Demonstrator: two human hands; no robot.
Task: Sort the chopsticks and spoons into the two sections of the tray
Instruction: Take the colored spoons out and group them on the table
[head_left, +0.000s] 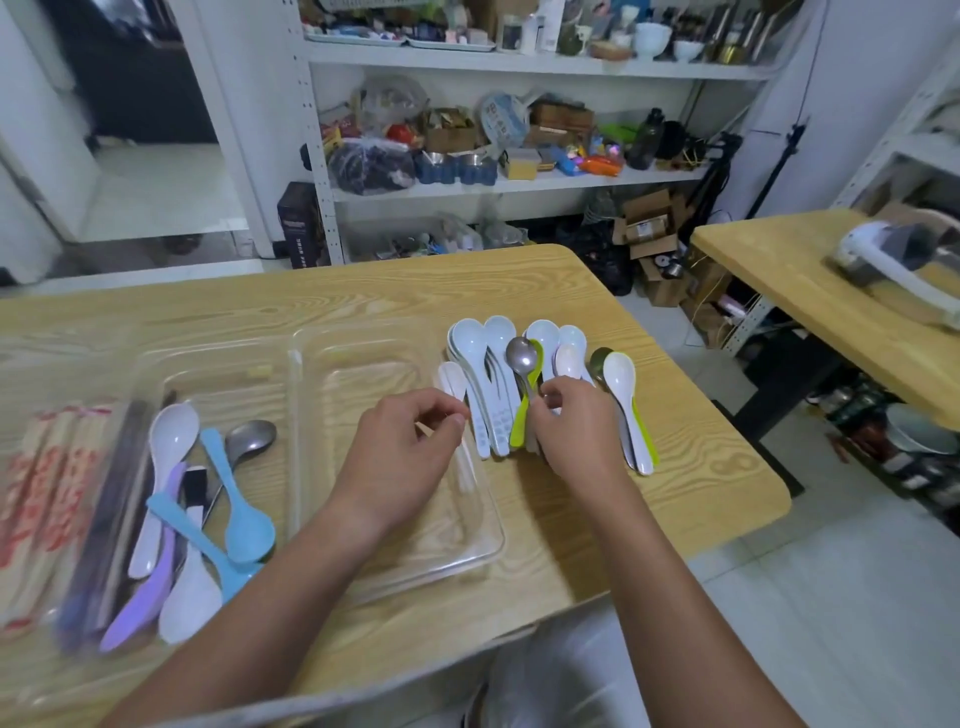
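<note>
Pinching the thin handle of a metal spoon (522, 356), the right hand (576, 431) sat right of the frame's centre with its fingers curled in over a cluster of spoons (470, 338) lying on the wooden table (363, 296). That spoon's bowl pointed toward the top of the frame and overlapped a green spoon (519, 431) directly beneath it. The cluster was mostly white, its handles fanned toward the bottom of the frame. One more white spoon (621, 374) lay at its right edge.

The left hand (410, 447) hovered at the centre of the frame, its fingers curled and its thumb and forefinger drawn together at the lower end of a small white spoon (451, 379). Whether it actually gripped that spoon could not be told.

A clear tray (483, 540) lay across the lower left and centre, split by a divider (295, 441) into two sections. The right section (441, 519), partly beneath the left wrist, showed only the wood grain through its floor. The left section held a loose heap: two blue spoons (249, 530), a purple spoon (145, 597), a pale spoon (174, 426) and a steel spoon (254, 436), with dark chopsticks (119, 493) lying along its left side.

Paper-wrapped chopsticks (47, 467) lay at the far left edge, too blurred to tell if they were inside the tray. Cluttered white shelves (519, 62) filled the top of the frame, and a second table (831, 301) stood at the right.
</note>
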